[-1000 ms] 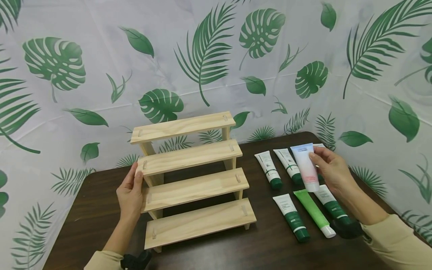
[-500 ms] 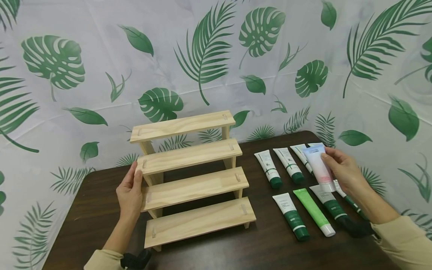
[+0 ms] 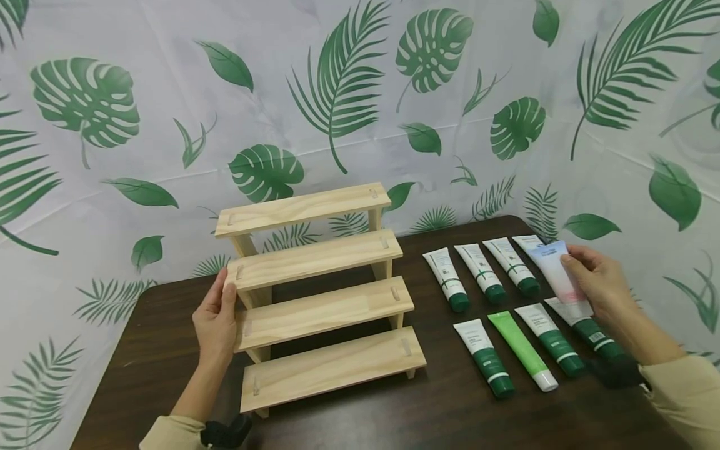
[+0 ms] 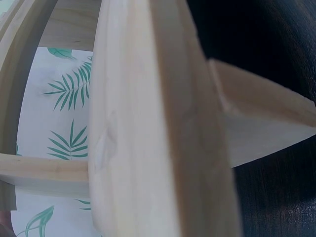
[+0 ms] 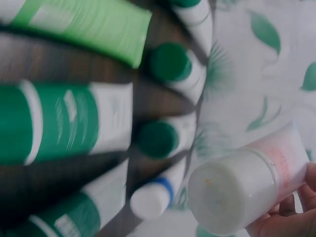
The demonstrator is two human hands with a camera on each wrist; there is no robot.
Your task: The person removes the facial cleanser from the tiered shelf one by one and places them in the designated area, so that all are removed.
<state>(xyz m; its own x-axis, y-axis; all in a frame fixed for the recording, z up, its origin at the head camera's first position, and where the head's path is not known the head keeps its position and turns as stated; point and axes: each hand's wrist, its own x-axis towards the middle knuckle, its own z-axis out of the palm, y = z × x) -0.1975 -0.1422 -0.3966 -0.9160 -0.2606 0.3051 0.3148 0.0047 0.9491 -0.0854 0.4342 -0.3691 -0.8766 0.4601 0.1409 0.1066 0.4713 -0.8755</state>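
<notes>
My left hand (image 3: 216, 322) grips the left end of a stepped wooden display stand (image 3: 332, 310), thumb and fingers at the edge of one of its upper shelves. The left wrist view is filled by the stand's pale boards (image 4: 133, 118); almost all of that hand is hidden there. Between thumb and fingers, my right hand (image 3: 604, 287) pinches a blue-to-pink squeeze tube (image 3: 554, 270), held above the right end of the laid-out tubes. In the right wrist view the tube's white cap (image 5: 219, 195) points toward the camera.
On the dark table (image 3: 405, 415), right of the stand, several white-and-green tubes (image 3: 485, 357) lie in two rows. A bright green tube (image 3: 523, 350) lies in the front row. A white tube with a blue band (image 5: 157, 197) lies in the back row. A leaf-print cloth (image 3: 360, 94) hangs behind.
My right hand has carried the blue-to-pink tube to the right and tilted it, uncovering tubes behind and below it. My left hand keeps its place on the stand.
</notes>
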